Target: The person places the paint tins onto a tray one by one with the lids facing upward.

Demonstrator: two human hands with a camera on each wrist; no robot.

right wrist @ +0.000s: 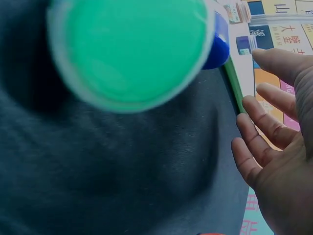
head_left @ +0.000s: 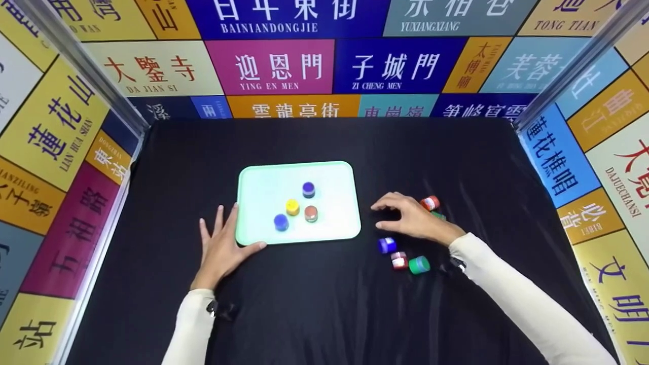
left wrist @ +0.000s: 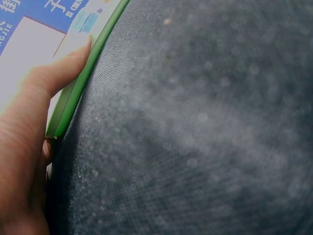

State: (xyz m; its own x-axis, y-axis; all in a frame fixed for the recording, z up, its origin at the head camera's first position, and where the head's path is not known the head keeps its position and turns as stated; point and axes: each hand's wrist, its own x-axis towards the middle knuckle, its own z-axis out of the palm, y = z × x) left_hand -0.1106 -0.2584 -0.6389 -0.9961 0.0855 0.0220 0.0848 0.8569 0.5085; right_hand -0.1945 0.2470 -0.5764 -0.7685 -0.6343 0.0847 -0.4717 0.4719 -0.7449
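Right fingers [head_left: 389, 201], apart, hover over cloth [head_left: 324, 294] beside the tray [head_left: 329, 182]; left fingers [head_left: 231, 220], spread, touch its edges.

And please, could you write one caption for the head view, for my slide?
Left grip touching a pale green tray bearing four jars; empty right grip near more jars.

There's YING EN MEN on the far wall [head_left: 332, 66], LIAN HUA SHAN on the left wall [head_left: 61, 167], DAJUECHANSI right!

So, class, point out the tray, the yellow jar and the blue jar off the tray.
Tray [head_left: 266, 187], head view: bare upper left area.
Yellow jar [head_left: 292, 207], head view: its middle.
Blue jar [head_left: 388, 245], head view: its middle.
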